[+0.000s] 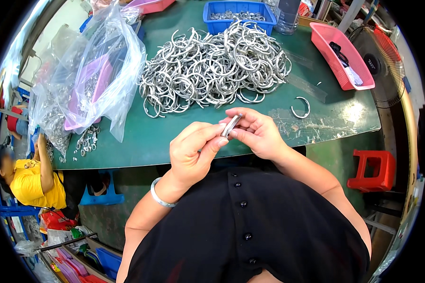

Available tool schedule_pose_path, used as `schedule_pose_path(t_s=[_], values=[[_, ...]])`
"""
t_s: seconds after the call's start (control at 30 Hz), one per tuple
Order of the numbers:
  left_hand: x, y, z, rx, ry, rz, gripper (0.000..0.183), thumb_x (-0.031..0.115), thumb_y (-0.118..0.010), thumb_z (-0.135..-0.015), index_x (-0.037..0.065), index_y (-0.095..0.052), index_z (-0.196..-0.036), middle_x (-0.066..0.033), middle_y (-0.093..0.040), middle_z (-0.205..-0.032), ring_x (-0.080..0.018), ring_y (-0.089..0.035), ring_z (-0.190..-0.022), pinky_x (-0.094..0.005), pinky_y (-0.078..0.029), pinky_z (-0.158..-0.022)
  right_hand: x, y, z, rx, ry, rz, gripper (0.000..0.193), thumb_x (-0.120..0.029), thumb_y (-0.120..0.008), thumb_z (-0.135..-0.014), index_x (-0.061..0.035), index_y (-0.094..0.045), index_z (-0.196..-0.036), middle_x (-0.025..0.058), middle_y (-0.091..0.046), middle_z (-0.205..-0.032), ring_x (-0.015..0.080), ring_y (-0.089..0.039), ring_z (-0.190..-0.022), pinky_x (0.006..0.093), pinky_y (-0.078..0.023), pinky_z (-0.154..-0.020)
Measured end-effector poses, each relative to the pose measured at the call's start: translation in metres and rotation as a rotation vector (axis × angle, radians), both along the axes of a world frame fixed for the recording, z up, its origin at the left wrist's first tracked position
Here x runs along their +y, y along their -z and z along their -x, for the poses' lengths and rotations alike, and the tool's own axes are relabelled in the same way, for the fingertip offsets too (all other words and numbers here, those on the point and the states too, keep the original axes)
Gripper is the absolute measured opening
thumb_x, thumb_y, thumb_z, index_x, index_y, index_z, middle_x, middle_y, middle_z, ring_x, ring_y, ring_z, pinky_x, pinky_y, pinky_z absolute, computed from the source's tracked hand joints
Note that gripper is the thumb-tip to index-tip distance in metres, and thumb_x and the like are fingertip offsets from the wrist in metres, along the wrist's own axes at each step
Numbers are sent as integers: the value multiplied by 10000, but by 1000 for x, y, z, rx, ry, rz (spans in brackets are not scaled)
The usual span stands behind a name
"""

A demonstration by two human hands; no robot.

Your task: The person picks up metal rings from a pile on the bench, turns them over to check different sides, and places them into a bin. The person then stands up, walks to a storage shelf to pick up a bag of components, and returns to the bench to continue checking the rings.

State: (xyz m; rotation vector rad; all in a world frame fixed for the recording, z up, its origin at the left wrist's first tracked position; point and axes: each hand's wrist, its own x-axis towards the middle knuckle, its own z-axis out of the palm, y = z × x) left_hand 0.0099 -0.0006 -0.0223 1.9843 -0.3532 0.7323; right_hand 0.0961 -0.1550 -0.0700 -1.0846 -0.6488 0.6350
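Between my two hands, just in front of the table's near edge, is a silver metal ring [231,126], seen nearly edge-on. My left hand [193,148] pinches its lower end between thumb and fingertips. The fingers and thumb of my right hand [256,133] close on its upper end. Beyond my hands lies a large heap of open silver rings [212,66], tangled together on the green table [160,141]. One more open ring [301,108] lies apart from the heap, to the right of my right hand.
Behind the heap stands a blue bin [214,23] of small metal parts. At right are a pink basket [335,61], a fan [378,66] and a red stool [372,170]. Clear plastic bags [123,61] cover the left side. A person in yellow [38,184] sits at far left.
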Motion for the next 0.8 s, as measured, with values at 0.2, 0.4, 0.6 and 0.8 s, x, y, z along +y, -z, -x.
schedule_pose_path(t_s=[0.2, 0.4, 0.6, 0.8], values=[[-4, -3, -1, 108, -4, 99, 177, -6, -620, -739, 2, -623, -915, -81, -599, -738, -128, -562, -621, -219, -444, -536, 1, -5, -1, 121, -100, 34, 382, 6, -511, -830, 27, -399, -1195, 109, -559, -1040, 155, -549, -942, 297, -444, -824], [-6, -1, -1, 266, 21, 419, 149, 6, -589, -784, -19, -611, -929, -42, -580, -739, -82, -541, -632, -198, -439, -544, 1, -7, -2, 173, -137, 71, 410, -17, -516, -830, 30, -370, -1211, 117, -571, -994, 145, -561, -854, 278, -460, -760], [52, -24, -7, 49, -294, 659, 125, 57, -553, -822, -13, -587, -920, -22, -563, -704, -61, -487, -575, -172, -387, -504, -7, -15, -32, -413, 261, 283, 295, -76, -597, -796, 15, -526, -1067, 47, -599, -823, 74, -531, -718, 234, -451, -641], [167, -67, -18, -350, -633, 662, 151, 119, -592, -813, -16, -581, -880, -36, -573, -687, -75, -505, -542, -178, -407, -507, -8, -26, -80, -1192, 888, 464, 238, -120, -653, -716, -19, -569, -915, 84, -545, -754, 207, -543, -630, 312, -439, -554]])
